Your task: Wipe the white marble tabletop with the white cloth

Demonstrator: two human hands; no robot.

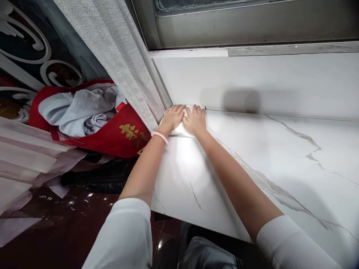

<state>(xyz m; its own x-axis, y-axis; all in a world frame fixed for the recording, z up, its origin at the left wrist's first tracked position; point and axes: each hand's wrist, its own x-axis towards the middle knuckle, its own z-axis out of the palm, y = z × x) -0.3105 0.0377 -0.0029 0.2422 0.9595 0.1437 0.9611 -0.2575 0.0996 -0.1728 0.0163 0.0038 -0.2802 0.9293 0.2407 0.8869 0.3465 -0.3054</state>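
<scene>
A folded white cloth (181, 129) lies in the far left corner of a white marble-patterned surface (190, 168), against the back wall. My left hand (173, 117) rests flat on the cloth's left part, its fingers stretched forward. Beside it, my right hand (195, 120) lies palm down on the right part with fingers spread. Both hands press from above, and their thumbs nearly meet. Much of the cloth is hidden beneath them. A pink coiled band (159, 137) circles my left wrist.
A pale curtain (126, 48) hangs right beside the left hand. Left of the surface's edge, a red bag (112, 136) holds crumpled grey fabric (81, 108). A metal window frame (238, 28) runs above the back wall. Dark red tiles (56, 224) cover the floor.
</scene>
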